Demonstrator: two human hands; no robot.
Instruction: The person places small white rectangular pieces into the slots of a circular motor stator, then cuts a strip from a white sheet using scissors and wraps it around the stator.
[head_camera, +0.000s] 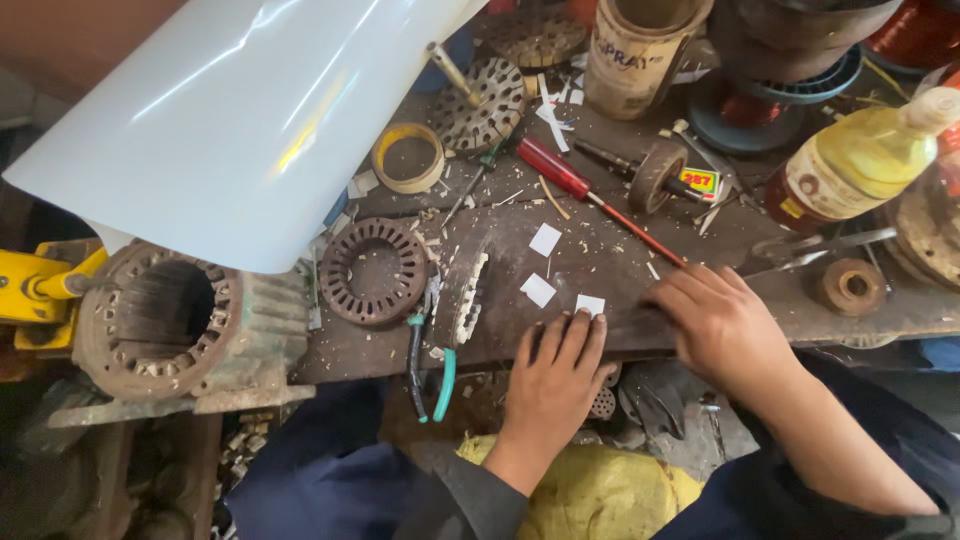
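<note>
My left hand (555, 380) lies flat at the near edge of a dark, dusty workbench (620, 255), fingers together, its tips by a small white paper square (590, 304). My right hand (715, 325) rests palm down on the bench edge just to the right, fingers spread toward that same square. Neither hand grips anything that I can see. Two more white paper squares (545, 239) (537, 290) lie just beyond. A red-handled screwdriver (585, 195) lies diagonally behind them.
A large curled white sheet (240, 110) overhangs the left. A rusty motor stator housing (165, 320), a slotted ring (373, 270), teal-handled pliers (430, 360), a tape roll (408, 157), a yellow bottle (860, 160), a cardboard tube (640, 50) and scissors (820, 248) crowd the bench.
</note>
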